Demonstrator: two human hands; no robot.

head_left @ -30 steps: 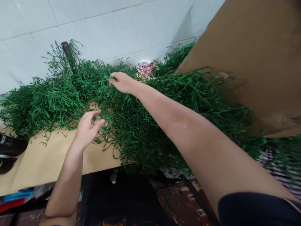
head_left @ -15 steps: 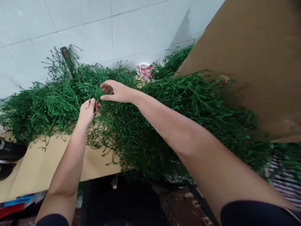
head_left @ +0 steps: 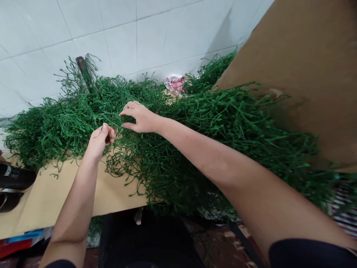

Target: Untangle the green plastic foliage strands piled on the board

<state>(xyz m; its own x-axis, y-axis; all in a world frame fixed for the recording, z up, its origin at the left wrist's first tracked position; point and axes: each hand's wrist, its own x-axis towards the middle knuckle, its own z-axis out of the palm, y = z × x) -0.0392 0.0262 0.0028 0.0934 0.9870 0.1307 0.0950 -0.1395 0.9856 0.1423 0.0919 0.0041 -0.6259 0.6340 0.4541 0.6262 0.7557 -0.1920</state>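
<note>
One bare left hand (head_left: 97, 140) sits near the center, its fingers curled in; whether thumb and fingertips meet or pinch a stem cannot be told. Just beside it, the right hand (head_left: 142, 118) reaches across with thumb and fingers spread apart, over thin green stems (head_left: 64, 124); any contact with them is unclear. These stems, many ending in small buds, lie in a thick, tangled heap to both sides of the hands and beyond them. Under part of the heap, a tan sheet (head_left: 119, 191) shows bare along the near edge. Behind the stems, a pink and white thing (head_left: 176, 85) lies near the white tiled wall (head_left: 119, 44), and a dark strip (head_left: 80, 65) stands tilted at the left. A big brown board (head_left: 301, 59) leans at the right. Farther out, a black object (head_left: 16, 176) with white lettering lies at the left edge, and striped cloth (head_left: 346, 210) at the lower right.
</note>
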